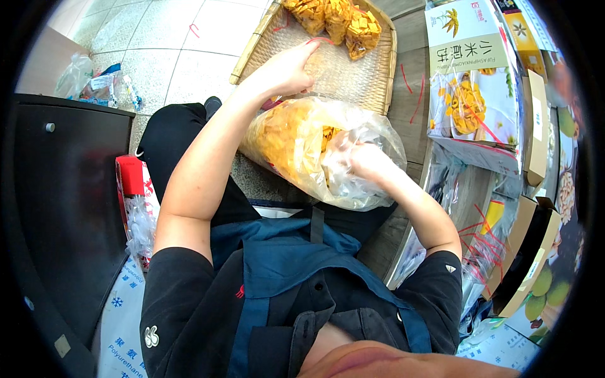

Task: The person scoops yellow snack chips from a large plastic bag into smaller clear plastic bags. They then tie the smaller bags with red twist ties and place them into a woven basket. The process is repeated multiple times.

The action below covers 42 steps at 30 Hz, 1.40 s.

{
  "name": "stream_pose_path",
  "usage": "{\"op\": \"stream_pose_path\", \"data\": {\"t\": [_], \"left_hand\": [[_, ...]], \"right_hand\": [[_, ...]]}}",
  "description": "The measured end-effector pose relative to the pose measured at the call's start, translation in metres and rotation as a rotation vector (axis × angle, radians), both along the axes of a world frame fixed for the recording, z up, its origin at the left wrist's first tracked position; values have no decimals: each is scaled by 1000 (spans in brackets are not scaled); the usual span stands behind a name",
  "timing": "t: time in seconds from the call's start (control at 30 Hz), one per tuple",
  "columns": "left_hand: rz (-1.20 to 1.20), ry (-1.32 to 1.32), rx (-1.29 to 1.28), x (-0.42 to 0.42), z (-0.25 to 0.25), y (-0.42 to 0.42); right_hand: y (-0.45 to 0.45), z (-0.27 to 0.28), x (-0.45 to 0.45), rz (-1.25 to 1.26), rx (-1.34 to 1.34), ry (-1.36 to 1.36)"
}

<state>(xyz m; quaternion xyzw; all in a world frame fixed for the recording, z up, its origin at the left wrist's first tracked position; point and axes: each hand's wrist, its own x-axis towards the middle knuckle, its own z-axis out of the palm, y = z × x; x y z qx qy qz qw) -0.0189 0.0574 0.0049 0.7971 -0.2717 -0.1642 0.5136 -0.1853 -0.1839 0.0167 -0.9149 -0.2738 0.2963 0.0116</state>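
Observation:
A large clear plastic bag [283,141] full of yellow-orange crisp pieces lies across my lap, its mouth facing right. My right hand [366,160] reaches into that mouth; crumpled clear plastic [340,163] covers its fingers, so its grip is hidden. Beyond the bag, my left hand [293,73] hovers over the near part of a woven bamboo tray [350,87]. Its index finger points away from me and the other fingers curl. A thin red tie [322,39] shows at the fingertip; whether it is held is unclear. Several filled clear bags [338,21] sit at the tray's far end.
Right of the tray, a printed carton [472,71] stands by a wood-look surface [411,42] with loose red ties [417,99]. Open cardboard boxes [529,255] are farther right. A black cabinet [71,175] and a red-and-white box [132,177] flank my left side.

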Motion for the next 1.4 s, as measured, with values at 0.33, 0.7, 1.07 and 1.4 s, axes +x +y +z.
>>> {"op": "stream_pose_path", "data": {"t": [0.33,0.7,1.07,1.4], "left_hand": [[9,-92,19,1,-10,-7],[9,-59,22,-1,-5,-8],[-61,-80,-25,-1,-6,-12],[-127,-24,-63,-5,1,-12]], "right_hand": [[-19,44,12,-932,926,333],[4,86,25,-1150,1435,376],[28,34,106,-1294,1474,380],[34,3,114,-1495,1609,453]]}}
